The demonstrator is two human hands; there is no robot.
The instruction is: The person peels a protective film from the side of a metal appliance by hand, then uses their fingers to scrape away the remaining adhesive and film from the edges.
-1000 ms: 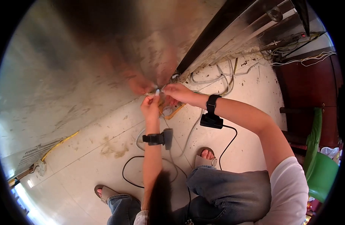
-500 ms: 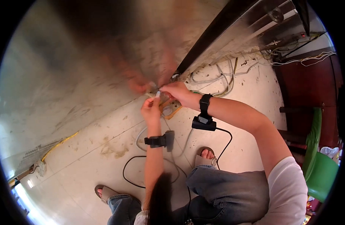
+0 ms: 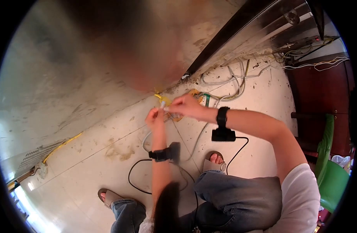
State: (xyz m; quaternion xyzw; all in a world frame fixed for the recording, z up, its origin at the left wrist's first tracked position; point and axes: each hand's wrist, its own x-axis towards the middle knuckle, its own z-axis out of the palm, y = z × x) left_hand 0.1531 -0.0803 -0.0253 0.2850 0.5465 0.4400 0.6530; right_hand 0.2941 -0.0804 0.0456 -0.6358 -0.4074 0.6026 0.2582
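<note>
My left hand [image 3: 156, 117] is closed in a pinch on a small whitish piece [image 3: 163, 104] that sticks up from its fingertips. My right hand [image 3: 187, 106] reaches in from the right, fingers pinched together close beside that piece. Whatever lies between the right fingertips is too small to make out. Just beyond the hands, a yellow cable [image 3: 158, 96] shows at the foot of a shiny metal panel [image 3: 89, 85]. Below my right hand an orange-yellow item on the floor is partly covered. A black strap with a small box sits on each wrist.
Grey cables [image 3: 234, 91] loop over the stained tile floor [image 3: 120, 149], with a green strip [image 3: 207, 100] near them. A dark metal edge [image 3: 221, 39] slants down from the upper right. At right are a dark red cabinet [image 3: 318, 89] and a green chair [image 3: 335, 182].
Both hands have drawn back from the metal panel, the right one moving down and rightward. Their reflection has blurred, and the yellow cable beyond them has come into view.
</note>
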